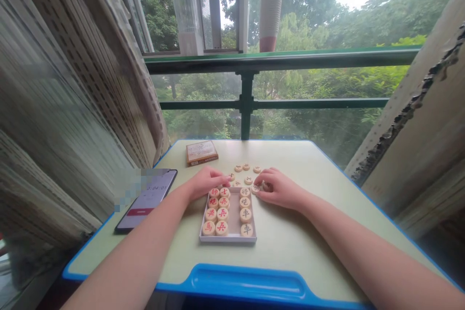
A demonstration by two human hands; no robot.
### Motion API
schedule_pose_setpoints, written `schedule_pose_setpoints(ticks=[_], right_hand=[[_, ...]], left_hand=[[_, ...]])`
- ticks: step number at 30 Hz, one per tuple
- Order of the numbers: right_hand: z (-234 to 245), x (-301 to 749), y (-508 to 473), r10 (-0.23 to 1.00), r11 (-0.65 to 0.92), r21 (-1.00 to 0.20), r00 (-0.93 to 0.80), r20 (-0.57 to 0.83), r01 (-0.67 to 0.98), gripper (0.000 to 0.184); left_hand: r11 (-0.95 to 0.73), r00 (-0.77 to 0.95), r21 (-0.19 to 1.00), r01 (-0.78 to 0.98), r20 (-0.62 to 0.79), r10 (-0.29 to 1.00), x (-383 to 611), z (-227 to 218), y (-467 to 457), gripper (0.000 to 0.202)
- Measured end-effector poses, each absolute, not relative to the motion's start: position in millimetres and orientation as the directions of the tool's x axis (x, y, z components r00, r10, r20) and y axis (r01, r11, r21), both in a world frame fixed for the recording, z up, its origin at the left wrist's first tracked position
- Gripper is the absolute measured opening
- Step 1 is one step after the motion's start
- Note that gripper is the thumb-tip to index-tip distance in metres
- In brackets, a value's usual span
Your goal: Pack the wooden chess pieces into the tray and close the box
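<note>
A shallow open box (232, 239) holds rows of round Chinese chess pieces: two columns with red characters on the left, and one column with dark characters (246, 215) on the right. A bare strip of box floor lies between them. My left hand (209, 180) is at the box's far left corner, fingers curled together beside a loose piece (231, 177); what lies under them is hidden. Beyond the box's far right corner, my right hand (278, 188) has its thumb and fingers closed around a chess piece (255, 188). Several more loose pieces (246, 167) lie farther back.
A flat brown-edged carton (202, 152) lies at the table's back left. A phone (147, 201) showing a timer lies by the left edge. The pale table (308, 252) has a blue rim and a blue front tray (250, 283). Curtains flank a railing (290, 61).
</note>
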State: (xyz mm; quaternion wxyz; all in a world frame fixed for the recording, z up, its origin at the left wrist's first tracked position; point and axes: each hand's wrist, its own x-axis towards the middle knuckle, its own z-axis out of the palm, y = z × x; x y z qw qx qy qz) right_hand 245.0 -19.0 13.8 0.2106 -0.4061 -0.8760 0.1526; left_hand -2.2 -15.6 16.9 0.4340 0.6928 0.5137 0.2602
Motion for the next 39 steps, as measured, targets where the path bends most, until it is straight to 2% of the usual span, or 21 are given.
schedule_pose_setpoints(ticks=[7, 14, 18, 24, 31, 39], right_hand=[[15.2, 246.9, -19.4, 0.766, 0.638, -0.412, -0.593, 0.248, 0.651, 0.020], [27.2, 244.0, -27.4, 0.763, 0.645, -0.401, -0.578, 0.290, 0.650, 0.016], [40.6, 234.7, -49.7, 0.669, 0.735, -0.413, -0.674, 0.314, 0.538, 0.015], [47.0, 219.9, -81.0, 0.516, 0.830, -0.371, -0.827, 0.224, 0.417, 0.015], [49.3, 219.8, -81.6, 0.558, 0.816, -0.289, -0.814, 0.163, 0.501, 0.016], [53.0, 221.4, -81.8, 0.587, 0.789, -0.317, -0.798, 0.138, 0.526, 0.014]], left_hand=[[-0.092, 0.337, 0.881, 0.464, -0.079, 0.938, 0.5, 18.8, -17.7, 0.038], [-0.056, 0.327, 0.877, 0.476, -0.117, 0.938, -2.1, 15.7, -14.4, 0.039], [-0.068, 0.319, 0.880, 0.469, -0.098, 0.943, -2.5, 16.7, -15.1, 0.037], [-0.033, 0.326, 0.922, 0.386, -0.102, 0.940, -2.6, 18.8, -18.2, 0.033], [-0.012, 0.330, 0.942, 0.335, -0.106, 0.938, -6.5, 16.0, -15.2, 0.031], [-0.025, 0.328, 0.943, 0.333, -0.090, 0.940, -7.2, 14.7, -13.4, 0.033]])
